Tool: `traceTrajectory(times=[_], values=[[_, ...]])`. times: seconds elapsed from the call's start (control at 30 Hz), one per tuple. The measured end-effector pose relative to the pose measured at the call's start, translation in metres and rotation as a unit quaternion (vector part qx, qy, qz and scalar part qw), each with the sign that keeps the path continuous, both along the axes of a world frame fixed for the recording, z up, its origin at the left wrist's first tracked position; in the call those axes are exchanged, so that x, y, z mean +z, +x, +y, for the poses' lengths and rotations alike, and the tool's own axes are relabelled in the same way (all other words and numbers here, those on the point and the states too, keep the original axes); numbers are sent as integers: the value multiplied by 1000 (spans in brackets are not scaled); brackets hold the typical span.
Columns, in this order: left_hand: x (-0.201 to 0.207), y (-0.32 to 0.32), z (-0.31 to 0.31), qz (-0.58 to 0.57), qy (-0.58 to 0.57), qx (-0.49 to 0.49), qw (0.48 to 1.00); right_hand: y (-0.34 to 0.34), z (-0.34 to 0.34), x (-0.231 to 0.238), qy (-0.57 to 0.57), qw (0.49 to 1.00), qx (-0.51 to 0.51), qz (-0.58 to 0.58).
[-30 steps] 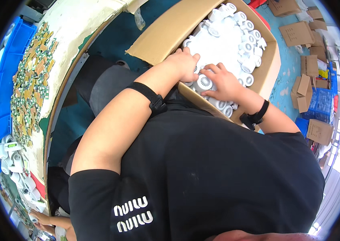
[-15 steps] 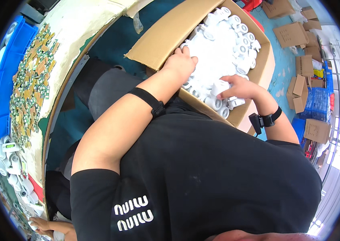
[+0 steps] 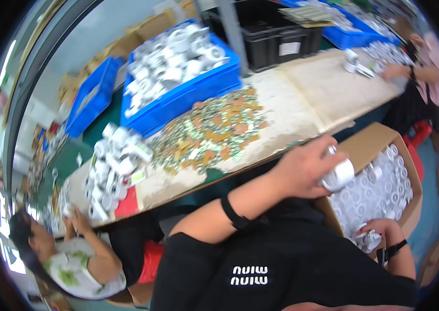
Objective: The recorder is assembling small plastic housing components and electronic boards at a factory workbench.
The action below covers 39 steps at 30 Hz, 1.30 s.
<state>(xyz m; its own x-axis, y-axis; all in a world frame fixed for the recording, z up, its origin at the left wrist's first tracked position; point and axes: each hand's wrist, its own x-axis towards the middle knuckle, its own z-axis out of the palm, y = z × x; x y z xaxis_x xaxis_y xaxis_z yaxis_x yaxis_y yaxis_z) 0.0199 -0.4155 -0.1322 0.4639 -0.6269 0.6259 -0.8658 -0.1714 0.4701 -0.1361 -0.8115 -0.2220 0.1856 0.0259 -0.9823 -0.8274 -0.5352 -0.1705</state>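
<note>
While both hands (image 3: 305,168) grip white parts (image 3: 340,176) | carton (image 3: 367,145) holds round pieces (image 3: 364,199) | blue crate (image 3: 193,101), white housings (image 3: 170,62)

A black crate (image 3: 267,52) stands — apparently — on the pale table (image 3: 300,98).

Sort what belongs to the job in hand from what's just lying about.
Likely in use:
left hand, holding white cylindrical housing
right hand, holding white piece
open cardboard box

Likely lying about:
black plastic crate
loose circuit boards
</note>
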Motion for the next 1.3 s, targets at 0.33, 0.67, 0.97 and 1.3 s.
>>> traceTrajectory(times=[0.33, 0.67, 0.97, 1.3], values=[[91, 159, 284, -242, -231, 561, 757, 72, -16, 91, -2, 959, 55, -278], [40, 222, 347, -146, -83, 534, 829, 220, 205, 217, 214, 653, 82, -722], [46, 223, 341, -170, -82, 461, 867, 395, 440, 203, 105, 330, 83, -934], [33, 224, 360, -77, -123, 512, 847, 398, 496, 169, -84, 464, 232, -851]])
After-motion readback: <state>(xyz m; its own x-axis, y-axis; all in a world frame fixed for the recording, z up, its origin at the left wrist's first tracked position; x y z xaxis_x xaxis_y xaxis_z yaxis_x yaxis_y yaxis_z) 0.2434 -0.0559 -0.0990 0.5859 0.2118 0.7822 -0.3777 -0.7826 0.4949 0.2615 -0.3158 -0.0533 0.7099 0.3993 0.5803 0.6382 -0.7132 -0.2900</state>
